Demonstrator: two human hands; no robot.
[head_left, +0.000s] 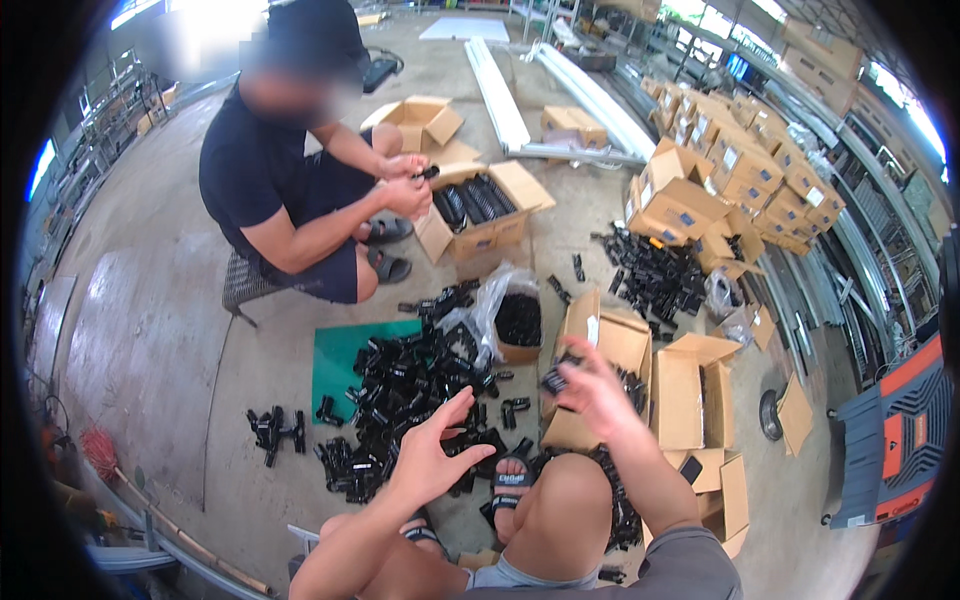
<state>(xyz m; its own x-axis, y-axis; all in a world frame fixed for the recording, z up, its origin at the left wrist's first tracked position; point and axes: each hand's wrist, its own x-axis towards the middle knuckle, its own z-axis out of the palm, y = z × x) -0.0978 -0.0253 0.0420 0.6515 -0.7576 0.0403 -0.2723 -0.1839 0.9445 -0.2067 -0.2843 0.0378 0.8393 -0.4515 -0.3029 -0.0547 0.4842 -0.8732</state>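
Note:
My left hand (440,452) is raised over the near side of a heap of black plastic pipe fittings (385,385), thumb and fingers apart, nothing in it. In my right hand (600,392) is a small black fitting (562,373), partly hidden by the fingers. That hand hovers above an open cardboard box (612,340) with black pieces inside. Part of the heap lies on a green mat (335,360). Between the heap and my box stands a carton (520,350) lined with clear plastic and filled with small black parts.
A co-worker (290,190) sits on a stool at far left, holding a black part over a packed box (480,240). More fittings (655,275) lie at right, before stacked cartons (750,150). Open boxes (680,400) stand beside my right arm; a grey-orange case (890,435) is far right.

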